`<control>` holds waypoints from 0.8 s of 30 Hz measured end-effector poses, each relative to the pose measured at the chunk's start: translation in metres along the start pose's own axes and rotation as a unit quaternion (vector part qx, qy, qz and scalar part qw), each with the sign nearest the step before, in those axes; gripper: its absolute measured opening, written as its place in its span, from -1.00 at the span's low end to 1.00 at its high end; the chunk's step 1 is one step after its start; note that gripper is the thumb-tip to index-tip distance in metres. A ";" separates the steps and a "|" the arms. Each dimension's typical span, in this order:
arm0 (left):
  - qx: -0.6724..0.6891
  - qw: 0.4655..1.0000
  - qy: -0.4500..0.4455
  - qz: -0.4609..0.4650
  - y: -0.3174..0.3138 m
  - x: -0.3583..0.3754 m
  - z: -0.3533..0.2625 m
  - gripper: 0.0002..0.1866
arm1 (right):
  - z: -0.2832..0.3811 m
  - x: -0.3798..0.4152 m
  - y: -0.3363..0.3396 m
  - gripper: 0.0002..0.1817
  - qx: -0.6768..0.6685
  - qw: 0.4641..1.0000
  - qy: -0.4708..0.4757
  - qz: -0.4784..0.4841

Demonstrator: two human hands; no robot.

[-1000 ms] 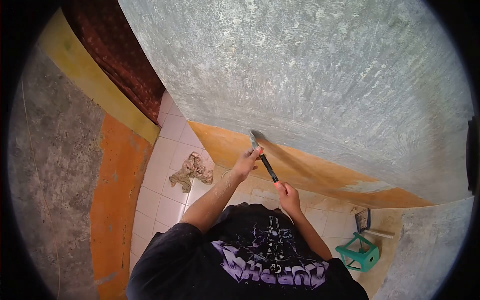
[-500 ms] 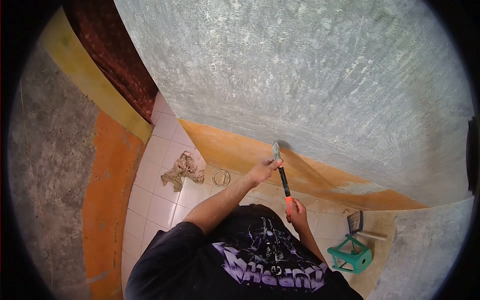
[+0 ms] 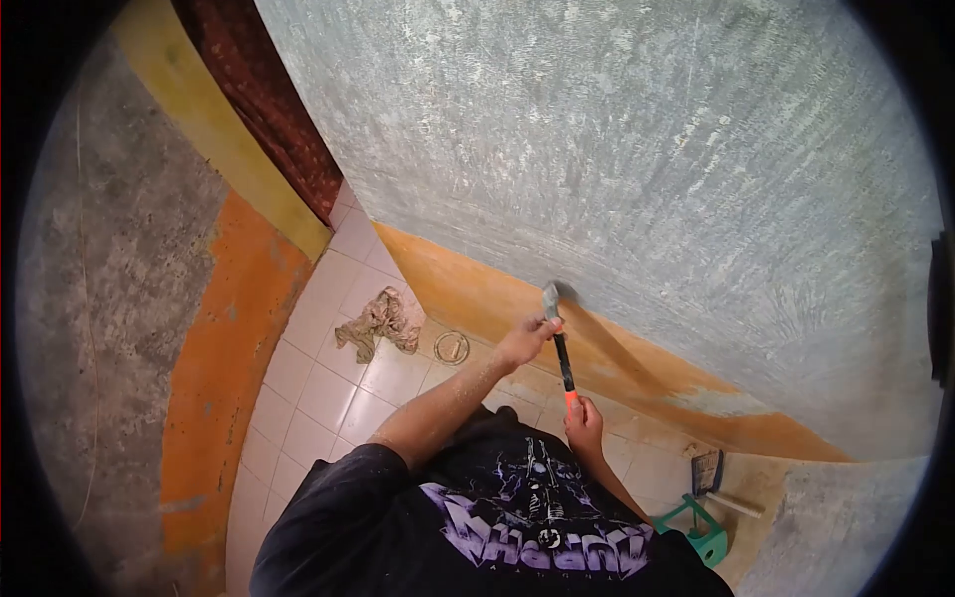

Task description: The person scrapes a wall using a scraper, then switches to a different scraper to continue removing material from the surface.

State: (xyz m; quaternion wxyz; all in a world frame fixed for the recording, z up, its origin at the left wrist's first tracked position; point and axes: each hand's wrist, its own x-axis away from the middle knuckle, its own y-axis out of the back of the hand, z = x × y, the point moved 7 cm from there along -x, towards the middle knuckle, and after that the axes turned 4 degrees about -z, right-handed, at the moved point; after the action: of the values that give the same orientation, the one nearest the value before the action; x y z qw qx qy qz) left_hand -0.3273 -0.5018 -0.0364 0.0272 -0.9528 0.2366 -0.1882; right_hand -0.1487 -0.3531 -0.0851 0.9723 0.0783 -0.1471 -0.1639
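"What's nearest?"
"The black T-shirt (image 3: 468, 497), then the right hand (image 3: 585, 426) — grip closed round the orange handle end of the scraper (image 3: 564, 363)."
"And the left hand (image 3: 525, 343)?"
"Its grip is clamped higher up, just below the metal head (image 3: 552, 298)."
"Where does the scraper point?"
"At the grey wall (image 3: 617, 179), near the orange band (image 3: 468, 287) — whether the head touches, I can't tell."
"Farther off?"
"On the tiled floor (image 3: 313, 378), a crumpled cloth (image 3: 383, 323) and a green plastic stool (image 3: 710, 547)."

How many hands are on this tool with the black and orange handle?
2. The left hand holds the tool near its head, close to the wall; the right hand grips the orange lower end. No other hands show.
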 end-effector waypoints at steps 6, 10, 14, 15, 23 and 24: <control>0.014 0.999 -0.007 -0.048 0.006 0.000 0.013 -0.54 | -0.001 -0.013 0.000 -0.69 0.031 0.999 0.032 0.029; 0.009 0.998 0.008 -0.054 0.015 -0.008 0.013 -0.54 | -0.004 -0.020 -0.002 -0.69 0.041 0.998 0.031 0.026; -0.014 0.999 -0.020 -0.028 0.005 -0.011 0.016 -0.52 | 0.008 -0.011 0.007 -0.69 0.048 0.999 0.018 0.007; -0.010 0.999 -0.023 -0.028 0.009 -0.011 0.015 -0.52 | 0.010 -0.008 0.006 -0.69 0.042 0.999 0.011 0.002; 0.004 0.999 0.027 -0.028 0.063 -0.003 0.006 -0.51 | 0.023 -0.014 -0.046 -0.69 0.073 0.997 0.033 -0.010; -0.002 1.000 0.018 -0.016 0.059 -0.005 0.007 -0.51 | 0.022 -0.011 -0.045 -0.69 0.068 0.997 0.031 -0.016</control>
State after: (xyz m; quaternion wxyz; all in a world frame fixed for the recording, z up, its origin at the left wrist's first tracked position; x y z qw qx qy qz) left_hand -0.3551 -0.5519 -0.0530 0.0181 -0.9532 0.2217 -0.2048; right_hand -0.1787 -0.3933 -0.0762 0.9661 0.1513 -0.1265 -0.1667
